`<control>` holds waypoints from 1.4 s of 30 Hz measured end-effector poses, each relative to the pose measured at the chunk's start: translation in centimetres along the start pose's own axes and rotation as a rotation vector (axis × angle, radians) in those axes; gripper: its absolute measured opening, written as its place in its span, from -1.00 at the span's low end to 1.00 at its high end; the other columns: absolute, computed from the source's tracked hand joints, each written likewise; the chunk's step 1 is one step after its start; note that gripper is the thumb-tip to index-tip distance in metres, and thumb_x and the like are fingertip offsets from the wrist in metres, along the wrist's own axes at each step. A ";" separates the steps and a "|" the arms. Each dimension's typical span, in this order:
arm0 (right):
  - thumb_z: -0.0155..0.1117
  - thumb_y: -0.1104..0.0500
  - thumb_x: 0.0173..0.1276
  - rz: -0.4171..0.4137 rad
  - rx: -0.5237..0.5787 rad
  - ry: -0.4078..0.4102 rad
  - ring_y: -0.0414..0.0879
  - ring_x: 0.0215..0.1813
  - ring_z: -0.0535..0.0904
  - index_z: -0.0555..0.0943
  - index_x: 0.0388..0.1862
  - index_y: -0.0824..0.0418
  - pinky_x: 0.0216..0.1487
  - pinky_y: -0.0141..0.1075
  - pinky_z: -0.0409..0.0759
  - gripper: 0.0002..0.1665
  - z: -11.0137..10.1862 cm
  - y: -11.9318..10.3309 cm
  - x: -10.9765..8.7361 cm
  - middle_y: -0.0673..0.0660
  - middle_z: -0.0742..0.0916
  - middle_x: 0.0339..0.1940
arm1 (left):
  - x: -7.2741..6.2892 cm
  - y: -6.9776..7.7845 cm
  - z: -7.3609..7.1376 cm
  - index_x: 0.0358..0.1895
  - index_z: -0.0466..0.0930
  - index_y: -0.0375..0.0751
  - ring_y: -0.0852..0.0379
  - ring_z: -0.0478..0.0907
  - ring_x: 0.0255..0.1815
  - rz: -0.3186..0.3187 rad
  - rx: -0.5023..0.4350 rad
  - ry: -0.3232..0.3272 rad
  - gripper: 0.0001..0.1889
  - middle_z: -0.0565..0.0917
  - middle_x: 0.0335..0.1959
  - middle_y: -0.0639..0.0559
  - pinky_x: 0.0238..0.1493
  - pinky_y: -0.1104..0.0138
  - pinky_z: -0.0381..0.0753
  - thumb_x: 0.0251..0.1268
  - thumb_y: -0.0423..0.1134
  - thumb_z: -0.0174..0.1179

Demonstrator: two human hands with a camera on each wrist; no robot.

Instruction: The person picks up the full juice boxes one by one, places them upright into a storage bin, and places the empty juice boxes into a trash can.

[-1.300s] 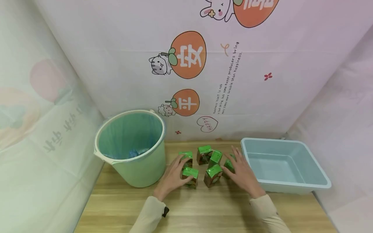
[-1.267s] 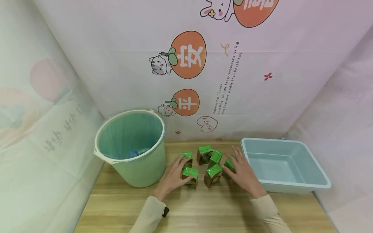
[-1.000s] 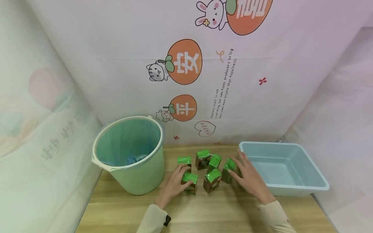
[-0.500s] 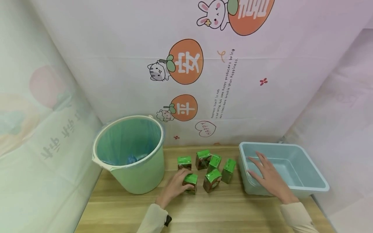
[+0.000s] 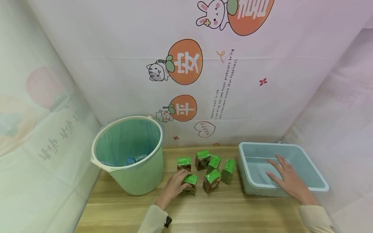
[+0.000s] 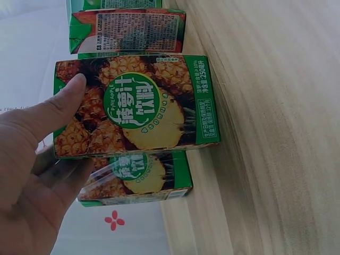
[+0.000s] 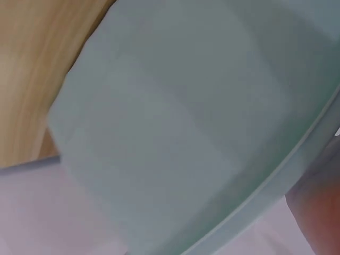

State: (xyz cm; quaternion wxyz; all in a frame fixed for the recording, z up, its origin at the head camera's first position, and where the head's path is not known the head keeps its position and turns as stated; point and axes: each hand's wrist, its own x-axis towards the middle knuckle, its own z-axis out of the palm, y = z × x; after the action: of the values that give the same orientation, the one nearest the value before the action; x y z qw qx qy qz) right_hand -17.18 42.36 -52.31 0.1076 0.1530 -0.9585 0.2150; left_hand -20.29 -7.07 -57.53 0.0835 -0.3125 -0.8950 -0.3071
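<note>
My left hand grips the near-left juice carton, which stands upright on the table. Close up in the left wrist view, the carton shows pineapples and a green label, with the thumb on its front face and fingers behind. Another pineapple carton is just beyond. Several more green-topped cartons stand to the right of the held one. Fingers spread, my right hand hovers over the front rim of the pale blue basin, holding nothing. The basin's wall fills most of the right wrist view.
A light green bucket with a plastic liner stands left of the cartons; something blue lies inside. Behind the wooden table rises a printed cloth backdrop, with white cloth on both sides.
My right hand has moved right, from beside the rightmost carton to above the basin. My left hand has tightened around the near-left carton. The view has tilted slightly upward.
</note>
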 end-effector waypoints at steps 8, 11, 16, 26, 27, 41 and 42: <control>0.24 0.00 0.61 0.031 -0.059 0.038 0.66 0.57 0.01 0.35 0.59 0.24 0.34 0.63 0.02 -0.30 -1.1 3.8 -1.1 0.60 0.19 0.61 | 0.0 -0.1 0.4 0.23 0.66 -0.23 0.00 0.67 0.14 -0.031 -0.025 -0.001 -0.54 0.68 0.13 -0.04 0.13 0.18 0.72 0.29 -0.26 0.50; 0.22 0.00 0.62 0.043 -0.077 0.042 0.68 0.56 0.01 0.34 0.61 0.23 0.29 0.65 0.02 -0.30 -1.4 4.9 -1.6 0.59 0.16 0.62 | 0.0 -0.1 0.5 0.22 0.67 -0.20 0.00 0.67 0.15 -0.041 -0.031 0.003 -0.55 0.68 0.13 -0.04 0.12 0.17 0.72 0.29 -0.25 0.50; 0.19 -0.01 0.63 0.051 -0.067 0.010 0.58 0.65 -0.14 0.24 0.70 0.12 0.41 0.63 -0.24 -0.23 -1.8 6.2 -2.6 0.47 0.05 0.72 | 0.1 -0.2 0.6 0.22 0.67 -0.20 0.00 0.67 0.15 -0.042 -0.031 0.007 -0.55 0.69 0.14 -0.05 0.12 0.16 0.72 0.28 -0.25 0.50; 0.27 0.01 0.56 0.021 -0.108 0.049 0.54 0.66 -0.10 0.28 0.68 0.16 0.60 0.38 -0.41 -0.20 -2.0 7.4 -3.9 0.50 0.12 0.69 | -0.1 -0.6 0.9 0.22 0.66 -0.21 -0.02 0.66 0.16 -0.013 -0.062 0.029 -0.53 0.69 0.13 -0.07 0.14 0.16 0.71 0.25 -0.27 0.50; 0.28 0.00 0.56 0.021 -0.113 0.048 0.52 0.67 -0.12 0.28 0.67 0.16 0.60 0.36 -0.44 -0.20 -2.0 7.5 -4.0 0.50 0.11 0.69 | -0.1 -0.6 0.9 0.22 0.66 -0.20 -0.02 0.66 0.15 -0.011 -0.063 0.031 -0.53 0.69 0.12 -0.07 0.14 0.16 0.71 0.24 -0.27 0.50; 0.25 -0.03 0.59 0.079 -0.167 0.014 0.60 0.62 -0.08 0.34 0.59 0.21 0.33 0.67 -0.12 -0.28 -3.0 8.5 -5.7 0.52 0.14 0.66 | -0.2 -0.7 1.1 0.23 0.66 -0.21 0.00 0.66 0.14 -0.023 -0.088 0.037 -0.53 0.69 0.11 -0.08 0.14 0.18 0.71 0.25 -0.28 0.49; 0.25 -0.03 0.59 0.077 -0.176 0.016 0.62 0.61 -0.06 0.35 0.59 0.21 0.28 0.68 -0.07 -0.28 -3.1 8.7 -5.8 0.52 0.15 0.66 | -0.2 -0.7 1.1 0.24 0.66 -0.21 0.00 0.67 0.14 -0.025 -0.090 0.034 -0.53 0.69 0.12 -0.08 0.14 0.18 0.71 0.25 -0.29 0.49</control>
State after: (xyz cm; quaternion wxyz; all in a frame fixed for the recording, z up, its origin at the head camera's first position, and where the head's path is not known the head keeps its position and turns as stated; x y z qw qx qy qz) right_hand -14.31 52.60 -54.46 0.1198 0.1043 -0.9780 0.1353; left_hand -20.50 -6.97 -58.80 0.0806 -0.2995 -0.8825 -0.3535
